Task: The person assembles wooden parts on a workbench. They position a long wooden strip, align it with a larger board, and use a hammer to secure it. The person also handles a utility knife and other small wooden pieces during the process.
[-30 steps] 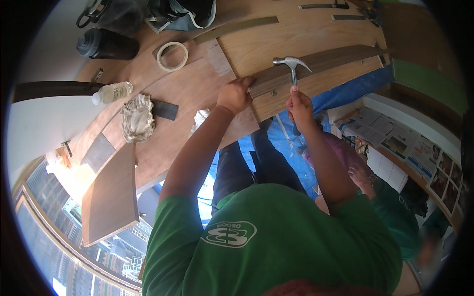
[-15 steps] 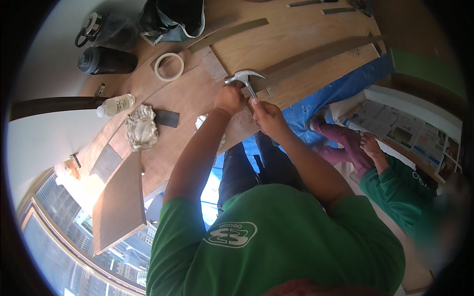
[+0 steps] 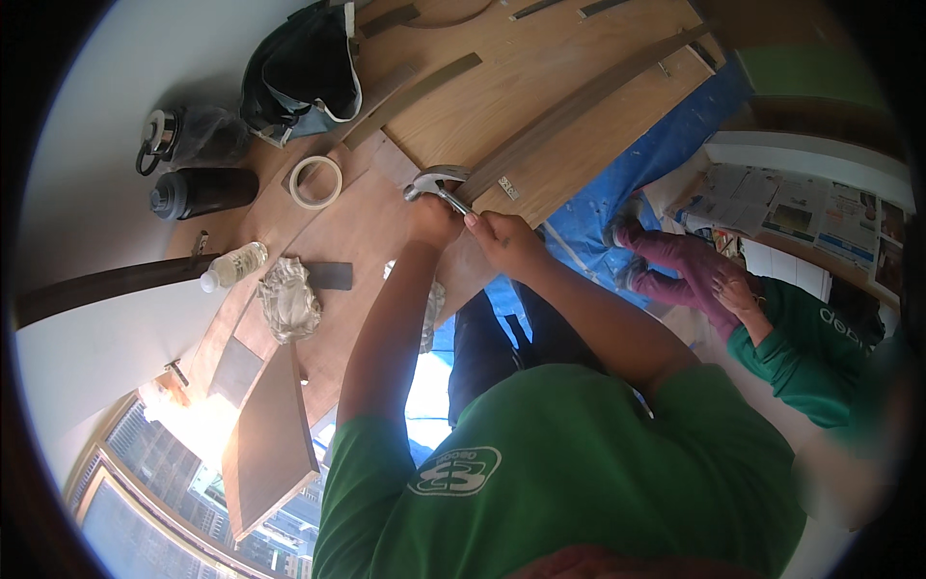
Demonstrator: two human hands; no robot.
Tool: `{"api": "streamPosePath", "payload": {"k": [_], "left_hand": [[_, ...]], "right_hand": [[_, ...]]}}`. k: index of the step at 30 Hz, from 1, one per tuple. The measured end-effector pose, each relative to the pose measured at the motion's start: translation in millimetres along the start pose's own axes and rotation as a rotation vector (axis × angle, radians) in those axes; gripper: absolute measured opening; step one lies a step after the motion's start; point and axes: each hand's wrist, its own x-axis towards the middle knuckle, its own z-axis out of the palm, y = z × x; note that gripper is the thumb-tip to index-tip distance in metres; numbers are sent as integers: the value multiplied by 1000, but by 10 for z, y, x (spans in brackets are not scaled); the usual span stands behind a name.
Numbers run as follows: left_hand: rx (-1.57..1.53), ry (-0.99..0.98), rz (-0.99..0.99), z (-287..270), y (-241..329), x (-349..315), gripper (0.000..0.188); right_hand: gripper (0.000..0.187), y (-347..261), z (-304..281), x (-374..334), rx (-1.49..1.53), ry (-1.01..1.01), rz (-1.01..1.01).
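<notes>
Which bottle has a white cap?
The clear plastic bottle nearest the crumpled cream cloth; a grey lid tops the black cylindrical bottle, silver the translucent bottle.

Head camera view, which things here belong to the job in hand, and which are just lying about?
In use, it seems: silver claw hammer in the right hand; long brown wooden strip by the left hand.

Lying about, apparently: cream tape ring; black cylindrical bottle; clear white-capped bottle; crumpled off-white cloth.

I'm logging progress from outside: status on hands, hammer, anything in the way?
Right hand closed on the hammer. Left hand by near end of dark wood strip, grip unclear. Hammer overlaps left hand in view.
</notes>
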Motion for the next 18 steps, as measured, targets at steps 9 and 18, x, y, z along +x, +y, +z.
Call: {"api": "streamPosePath", "payload": {"k": [9, 18], "left_hand": [[11, -53, -56, -100, 161, 31, 49], [-100, 13, -20, -87, 33, 117, 35]], "right_hand": [[59, 366, -384, 246, 46, 134, 82], [58, 566, -971, 613, 138, 239, 183]]}}
